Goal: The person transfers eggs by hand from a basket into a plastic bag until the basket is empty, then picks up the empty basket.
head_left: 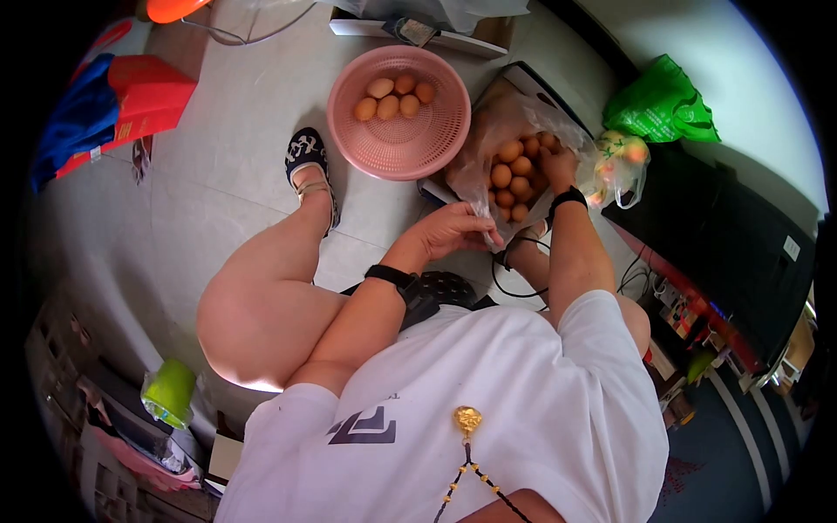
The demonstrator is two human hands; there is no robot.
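Observation:
A clear plastic bag (478, 179) full of brown eggs (514, 174) stands open in front of me, to the right. My left hand (453, 230) pinches the near edge of this bag between thumb and fingers. Inside the bag's far right side is my right hand (558, 166), its fingers curled at an egg (547, 141); the fingertips are partly hidden. Left of the bag, a round pink plastic basket (397, 157) sits on the floor. Several brown eggs (388, 106) lie together in its far half.
A green bag (663, 105) and a plastic bag of fruit (621, 166) stand at the right, beside a black cabinet (724, 235). An open box (462, 42) is beyond the basket. Far left is a red and blue bag (113, 109); a green bin (170, 392) stands lower left.

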